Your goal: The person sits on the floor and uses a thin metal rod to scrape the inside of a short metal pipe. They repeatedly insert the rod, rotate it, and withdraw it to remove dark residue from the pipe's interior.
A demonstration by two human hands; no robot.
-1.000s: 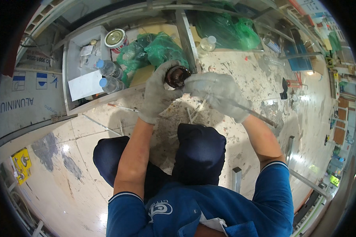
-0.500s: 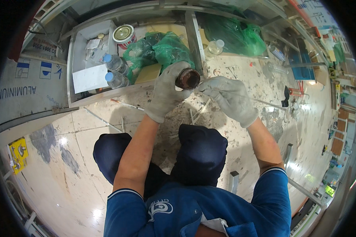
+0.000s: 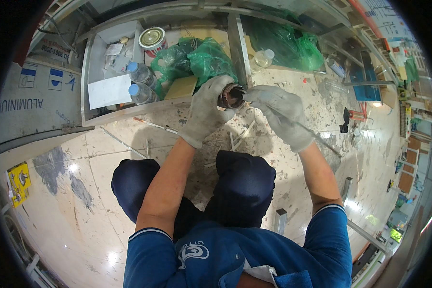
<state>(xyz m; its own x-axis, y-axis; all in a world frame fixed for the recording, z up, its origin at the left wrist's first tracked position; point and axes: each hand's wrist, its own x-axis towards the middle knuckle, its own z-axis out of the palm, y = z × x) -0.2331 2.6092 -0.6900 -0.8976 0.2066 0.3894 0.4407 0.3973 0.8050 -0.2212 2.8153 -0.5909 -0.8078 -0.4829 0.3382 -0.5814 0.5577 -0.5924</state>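
Both hands wear pale grey work gloves. My left hand is wrapped round a small dark-brown round container, tilted so its open mouth faces me. Its inside looks brown and stained. Close by on the right, my right hand pinches a thin metal-looking rod. One end of the rod sticks out past the wrist toward the lower right. At the fingertips, a dark tip reaches the container's rim; whether it goes inside is hard to make out.
Ahead, a framed tray holds water bottles, a lidded paint can and green plastic bags. A clear bottle stands right of them. Metal strips lie on the stained floor. A red-handled tool lies farther right.
The container's mouth has turned slightly, and the dark tip now shows at its rim. The rod's free end has swung down from pointing right to pointing lower right.
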